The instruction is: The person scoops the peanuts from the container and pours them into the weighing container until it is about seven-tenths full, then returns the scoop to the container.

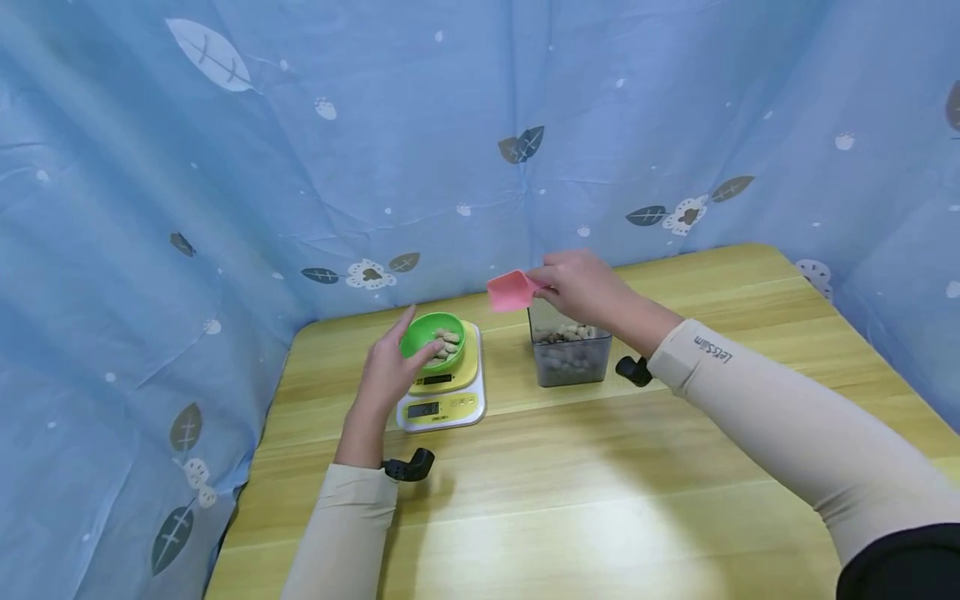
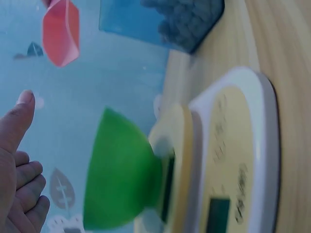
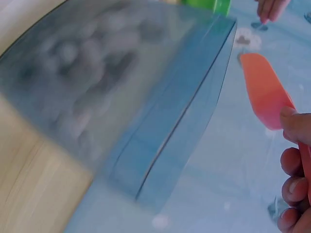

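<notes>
In the head view my right hand (image 1: 588,287) grips a pink scoop (image 1: 510,292) by its handle, raised over the left side of a clear grey bin (image 1: 572,367). Pale nut-like pieces (image 1: 573,333) lie inside that bin. A green bowl (image 1: 408,343), holding several of the same pieces, sits on a yellow and white kitchen scale (image 1: 480,383). My left hand (image 1: 386,367) is beside the bowl with thumb and fingers spread, its thumb overlapping the bowl in the head view. In the left wrist view a gap shows between this hand (image 2: 19,179) and the bowl (image 2: 121,174).
The scale's lit display (image 1: 423,409) shows digits. Everything stands on a wooden table (image 1: 525,517), with a blue patterned curtain (image 1: 450,125) hanging behind its far edge and at both sides. A small black camera (image 1: 411,465) is strapped to the left wrist.
</notes>
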The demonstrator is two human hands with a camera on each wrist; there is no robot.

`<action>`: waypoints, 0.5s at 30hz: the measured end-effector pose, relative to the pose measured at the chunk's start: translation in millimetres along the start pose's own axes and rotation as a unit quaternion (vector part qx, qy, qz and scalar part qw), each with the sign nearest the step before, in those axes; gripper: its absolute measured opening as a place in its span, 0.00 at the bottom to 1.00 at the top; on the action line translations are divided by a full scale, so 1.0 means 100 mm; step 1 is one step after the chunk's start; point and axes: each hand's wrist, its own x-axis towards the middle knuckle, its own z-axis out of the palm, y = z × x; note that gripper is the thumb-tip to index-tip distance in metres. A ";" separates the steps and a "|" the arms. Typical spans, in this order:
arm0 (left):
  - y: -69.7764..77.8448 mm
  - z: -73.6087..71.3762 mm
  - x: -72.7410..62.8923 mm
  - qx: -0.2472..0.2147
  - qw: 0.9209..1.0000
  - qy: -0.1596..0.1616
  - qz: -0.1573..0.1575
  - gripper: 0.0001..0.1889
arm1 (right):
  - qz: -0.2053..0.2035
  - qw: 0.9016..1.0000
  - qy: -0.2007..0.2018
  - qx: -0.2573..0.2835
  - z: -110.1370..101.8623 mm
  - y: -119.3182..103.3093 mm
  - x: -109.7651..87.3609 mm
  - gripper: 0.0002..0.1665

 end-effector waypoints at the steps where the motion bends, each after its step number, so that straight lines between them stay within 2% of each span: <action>1: 0.04 0.01 0.00 -0.005 1.000 -0.001 0.005 0.45 | 0.000 1.000 0.004 -0.001 -0.03 0.04 -0.05 0.10; 5: 0.20 0.08 0.03 -0.022 0.999 -0.005 0.034 0.46 | -0.009 1.000 0.016 -0.013 -0.14 0.18 -0.21 0.10; 8: 0.34 0.16 0.07 -0.018 0.998 -0.008 0.064 0.47 | -0.017 0.999 0.027 -0.023 -0.22 0.26 -0.31 0.08; 15: 0.64 0.41 0.16 -0.023 0.992 -0.042 0.118 0.46 | -0.025 0.996 0.047 -0.077 -0.34 0.37 -0.49 0.07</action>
